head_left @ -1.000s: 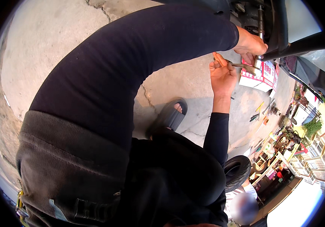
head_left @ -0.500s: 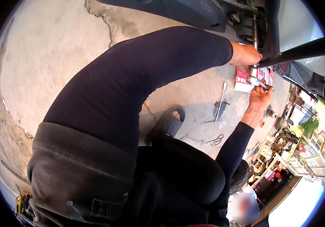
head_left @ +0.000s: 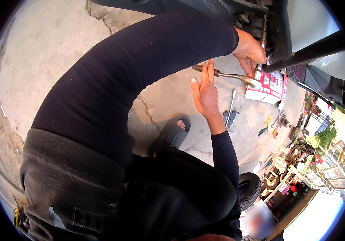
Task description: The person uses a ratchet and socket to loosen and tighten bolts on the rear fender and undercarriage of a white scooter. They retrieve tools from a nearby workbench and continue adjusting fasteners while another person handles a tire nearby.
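Observation:
A ratchet wrench (head_left: 236, 76) lies across the upper part of the view, its handle to the left and its head fitted to a long socket extension (head_left: 264, 38). The extension runs up into dark vehicle parts (head_left: 242, 6). My left hand (head_left: 252, 50) is closed round the extension just above the ratchet head; some of its fingers are hidden. At the handle end, my right hand (head_left: 207, 94) is open with straight fingers, which cross in front of the handle without wrapping it. Whether they touch it I cannot tell.
A red and white box (head_left: 271, 86) stands beyond the ratchet head. On the concrete lie a T-shaped tool (head_left: 232, 105) and other hand tools (head_left: 265, 125). A black tyre (head_left: 249, 190) and a person in white (head_left: 256, 219) are at lower right. A dark bar (head_left: 309, 54) slants at upper right.
The ratchet handle has swung from the right round to the left. My right hand has moved left with it and its fingers have straightened. My left hand remains round the extension.

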`<state>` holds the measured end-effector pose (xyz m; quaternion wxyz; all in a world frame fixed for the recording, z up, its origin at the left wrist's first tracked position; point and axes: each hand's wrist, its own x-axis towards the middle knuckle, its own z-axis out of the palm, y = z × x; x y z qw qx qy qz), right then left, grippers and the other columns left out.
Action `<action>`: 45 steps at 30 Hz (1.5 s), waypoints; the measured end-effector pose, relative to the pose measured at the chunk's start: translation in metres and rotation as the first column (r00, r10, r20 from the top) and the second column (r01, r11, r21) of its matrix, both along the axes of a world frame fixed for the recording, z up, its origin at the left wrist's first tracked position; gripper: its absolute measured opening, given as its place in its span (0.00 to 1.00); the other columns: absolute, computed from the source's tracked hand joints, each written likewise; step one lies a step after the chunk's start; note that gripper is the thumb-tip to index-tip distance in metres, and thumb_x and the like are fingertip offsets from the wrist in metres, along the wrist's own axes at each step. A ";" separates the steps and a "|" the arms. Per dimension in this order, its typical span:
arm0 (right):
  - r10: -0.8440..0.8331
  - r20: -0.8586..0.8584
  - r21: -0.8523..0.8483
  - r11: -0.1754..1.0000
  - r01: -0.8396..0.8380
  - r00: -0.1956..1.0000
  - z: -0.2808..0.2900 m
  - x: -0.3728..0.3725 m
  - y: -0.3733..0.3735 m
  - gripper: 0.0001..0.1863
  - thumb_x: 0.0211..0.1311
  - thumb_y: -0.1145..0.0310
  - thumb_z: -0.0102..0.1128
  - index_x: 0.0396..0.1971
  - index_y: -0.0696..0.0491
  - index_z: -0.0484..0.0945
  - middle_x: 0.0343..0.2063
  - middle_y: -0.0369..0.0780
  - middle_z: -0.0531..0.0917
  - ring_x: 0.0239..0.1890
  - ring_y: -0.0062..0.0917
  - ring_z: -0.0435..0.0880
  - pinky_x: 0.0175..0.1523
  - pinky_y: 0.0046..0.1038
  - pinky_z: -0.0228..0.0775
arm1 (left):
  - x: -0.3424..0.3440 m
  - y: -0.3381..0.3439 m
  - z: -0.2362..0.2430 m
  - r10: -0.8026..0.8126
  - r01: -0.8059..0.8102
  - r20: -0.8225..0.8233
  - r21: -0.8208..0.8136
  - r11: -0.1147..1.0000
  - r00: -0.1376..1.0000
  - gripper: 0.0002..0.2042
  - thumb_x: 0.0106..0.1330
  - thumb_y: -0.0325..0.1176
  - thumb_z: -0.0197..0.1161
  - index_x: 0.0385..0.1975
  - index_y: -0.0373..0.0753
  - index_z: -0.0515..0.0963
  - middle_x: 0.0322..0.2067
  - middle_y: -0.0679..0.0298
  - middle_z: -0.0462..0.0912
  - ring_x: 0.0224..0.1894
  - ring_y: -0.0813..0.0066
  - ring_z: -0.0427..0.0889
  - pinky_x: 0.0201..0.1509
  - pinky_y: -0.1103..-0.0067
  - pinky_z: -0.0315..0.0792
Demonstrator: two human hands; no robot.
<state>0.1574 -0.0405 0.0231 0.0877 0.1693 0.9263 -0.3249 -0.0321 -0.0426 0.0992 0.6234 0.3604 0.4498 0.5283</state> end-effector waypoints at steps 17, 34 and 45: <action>-0.916 0.026 -0.992 0.027 0.126 0.400 0.069 0.035 0.202 0.21 0.75 0.52 0.39 0.42 0.56 0.73 0.34 0.40 0.80 0.19 0.18 0.66 0.25 0.21 0.56 | 0.022 0.017 -0.002 0.213 -0.207 0.165 -0.052 0.977 0.963 0.23 0.74 0.47 0.41 0.51 0.33 0.74 0.44 0.50 0.83 0.46 0.61 0.84 0.55 0.69 0.75; -0.667 0.071 -0.987 0.059 0.147 0.741 -0.005 -0.002 0.059 0.35 0.66 0.58 0.42 0.67 0.66 0.54 0.66 0.49 0.62 0.49 0.26 0.73 0.56 0.29 0.64 | 0.024 0.038 -0.003 0.313 -0.303 0.222 -0.075 0.950 0.924 0.24 0.77 0.47 0.38 0.45 0.31 0.74 0.40 0.50 0.83 0.41 0.62 0.86 0.49 0.70 0.81; -0.656 0.598 -0.799 -0.445 0.405 0.460 -0.021 0.025 0.121 0.34 0.71 0.48 0.46 0.57 0.68 0.63 0.53 0.56 0.72 0.26 0.20 0.69 0.27 0.17 0.60 | 0.021 0.031 -0.012 0.318 -0.302 0.275 -0.102 0.948 0.907 0.23 0.78 0.46 0.36 0.42 0.32 0.73 0.35 0.54 0.85 0.38 0.64 0.87 0.45 0.71 0.82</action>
